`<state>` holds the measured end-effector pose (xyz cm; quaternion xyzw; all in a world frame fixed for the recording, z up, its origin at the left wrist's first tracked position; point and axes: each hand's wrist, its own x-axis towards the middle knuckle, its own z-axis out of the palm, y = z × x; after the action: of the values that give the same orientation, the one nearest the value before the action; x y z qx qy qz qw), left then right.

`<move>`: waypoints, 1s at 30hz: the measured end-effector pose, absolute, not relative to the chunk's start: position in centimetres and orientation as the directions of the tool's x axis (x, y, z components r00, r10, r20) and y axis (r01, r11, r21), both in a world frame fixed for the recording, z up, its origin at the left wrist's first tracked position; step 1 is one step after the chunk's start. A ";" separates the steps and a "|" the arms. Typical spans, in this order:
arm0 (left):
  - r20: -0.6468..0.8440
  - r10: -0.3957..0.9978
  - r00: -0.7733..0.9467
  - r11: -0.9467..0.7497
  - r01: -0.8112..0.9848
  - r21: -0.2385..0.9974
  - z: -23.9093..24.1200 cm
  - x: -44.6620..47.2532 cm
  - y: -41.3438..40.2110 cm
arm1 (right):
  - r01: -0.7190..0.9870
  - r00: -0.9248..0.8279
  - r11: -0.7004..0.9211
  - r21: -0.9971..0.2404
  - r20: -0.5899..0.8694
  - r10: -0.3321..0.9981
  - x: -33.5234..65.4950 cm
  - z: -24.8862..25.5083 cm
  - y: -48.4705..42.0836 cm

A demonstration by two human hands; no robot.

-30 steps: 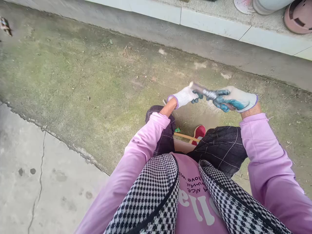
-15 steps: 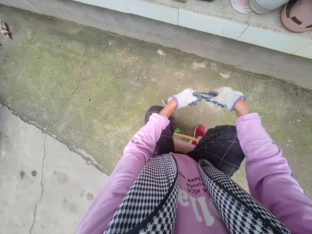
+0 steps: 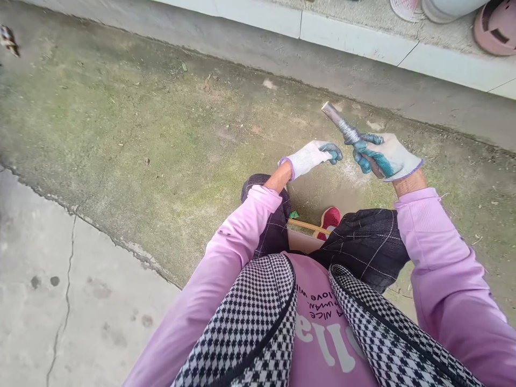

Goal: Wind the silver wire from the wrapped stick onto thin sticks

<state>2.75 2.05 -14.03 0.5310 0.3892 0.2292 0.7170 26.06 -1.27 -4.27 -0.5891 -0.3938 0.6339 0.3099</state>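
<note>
My right hand (image 3: 381, 155), in a white work glove with a blue-green coated palm, is wrapped round a short stick wound with silvery wire (image 3: 350, 132). The stick's bare end tilts up and to the left; its lower part is hidden in my palm. My left hand (image 3: 320, 155), gloved the same way, is a little to the left, apart from the stick. Its fingers are curled and pressed together; whether anything thin is between them cannot be made out. Both hands are above the ground in front of my knees.
Mossy concrete (image 3: 169, 134) spreads ahead, with a paler slab (image 3: 32, 269) at lower left. A raised tiled ledge (image 3: 358, 42) runs along the top, bearing a pink container (image 3: 497, 29). A thin wooden strip (image 3: 308, 225) lies between my legs by a red shoe (image 3: 330, 219).
My left hand has come off the wire-wound stick. My right hand has turned and moved slightly right, swinging the stick from level to pointing up and left.
</note>
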 end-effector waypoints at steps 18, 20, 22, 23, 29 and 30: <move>-0.435 0.816 0.382 0.446 0.063 0.893 -10.3 2.6 2.6 | 0.124 -0.209 -0.457 -0.881 -0.474 0.856 26.5 -2.9 -1.9; -0.401 0.820 0.408 0.409 0.073 0.910 -11.1 2.6 2.6 | 0.166 -0.118 -0.474 -0.865 -0.495 0.861 26.2 -2.5 -1.6; -0.390 0.821 0.416 0.400 0.067 0.914 -11.4 2.7 2.3 | 0.183 -0.023 -0.500 -0.846 -0.512 0.859 26.2 -2.8 -1.0; -0.393 0.819 0.419 0.411 0.051 0.910 -11.3 2.7 2.1 | 0.182 0.015 -0.511 -0.840 -0.517 0.856 26.3 -3.0 -0.7; -0.464 0.789 0.403 0.550 -0.124 0.826 -9.8 1.9 2.0 | 0.046 0.059 -0.493 -0.869 -0.490 0.870 27.9 -5.2 0.4; -0.468 0.793 0.391 0.559 -0.159 0.814 -9.7 1.6 2.2 | 0.030 0.042 -0.484 -0.875 -0.483 0.875 28.2 -5.4 0.4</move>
<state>1.65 2.21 -9.68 0.3491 0.4534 0.3142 0.7575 28.15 0.43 -5.42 -0.6272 -0.3608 0.5904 0.3575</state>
